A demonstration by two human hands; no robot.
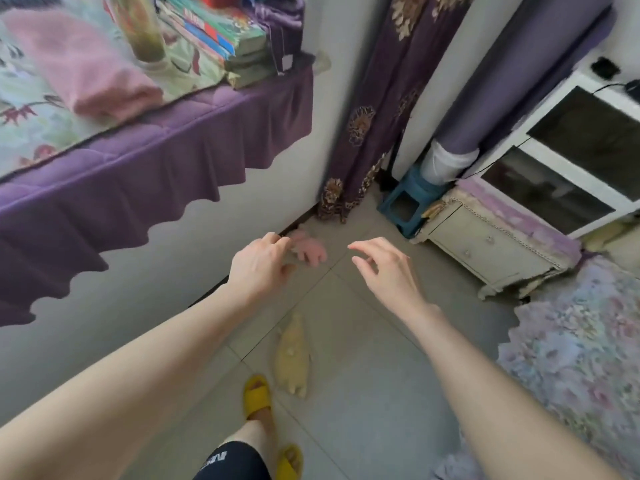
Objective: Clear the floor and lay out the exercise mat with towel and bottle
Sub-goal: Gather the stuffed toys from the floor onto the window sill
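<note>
A pink plush toy point(310, 250) lies on the grey tiled floor point(367, 375) by the wall corner. A pale yellow plush toy point(292, 358) lies nearer to me, just ahead of my yellow slippers. My left hand point(258, 266) hovers over the pink toy's left side with fingers curled and apart, holding nothing. My right hand point(384, 268) is open to the right of the pink toy, above bare tile. On the bench at upper left rest a folded pink towel point(83, 67) and a bottle point(142, 27). A rolled purple mat point(512, 81) leans in the far corner.
A purple-skirted bench point(156, 161) runs along the left wall, with stacked books point(221, 32) on it. A purple curtain point(384, 109) hangs ahead. A blue stool point(407, 206), a cream drawer unit point(491, 244) and a white cabinet point(568, 157) stand at right. A floral rug point(575, 348) covers the right floor.
</note>
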